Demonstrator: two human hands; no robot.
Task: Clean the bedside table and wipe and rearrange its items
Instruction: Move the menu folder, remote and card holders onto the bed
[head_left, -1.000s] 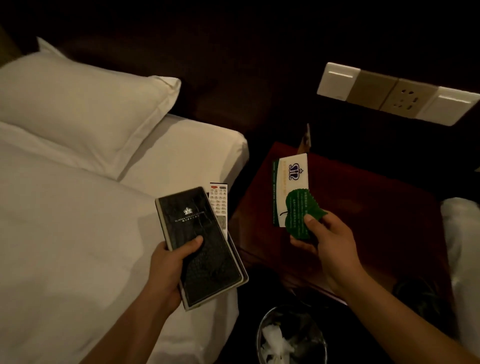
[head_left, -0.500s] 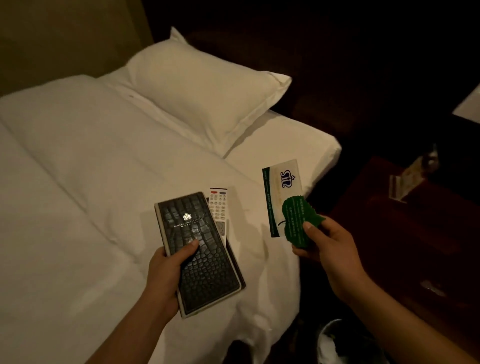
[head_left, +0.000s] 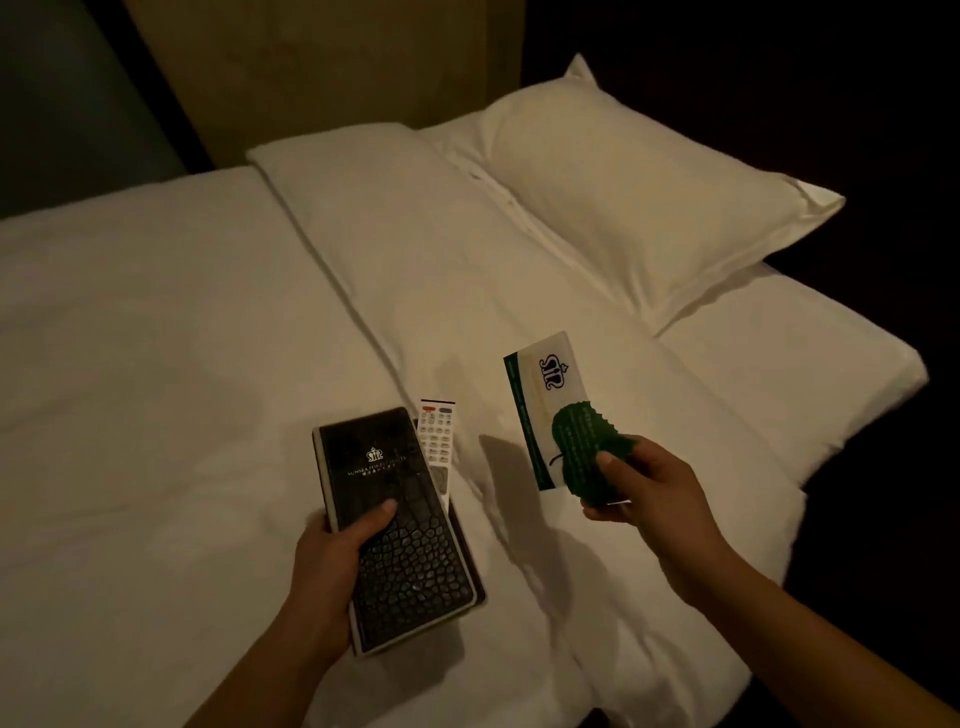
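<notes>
My left hand (head_left: 332, 566) grips a black crocodile-textured folder (head_left: 400, 525) with a crown logo, held above the white bed. A white remote control (head_left: 437, 441) sticks out from under the folder's right edge, stacked with it. My right hand (head_left: 636, 483) pinches a white and green card (head_left: 545, 410) together with a green leaf-shaped card (head_left: 584, 447), both held upright over the bed. The bedside table is out of view.
The white bed (head_left: 208, 415) fills most of the view, with a folded duvet seam running down its middle. A white pillow (head_left: 639, 197) lies at the upper right. Dark floor or wall borders the bed's right edge.
The view has swung left from the bedside table onto the bed. Both hands, still holding the folder with the remote and the cards, are now over the mattress.
</notes>
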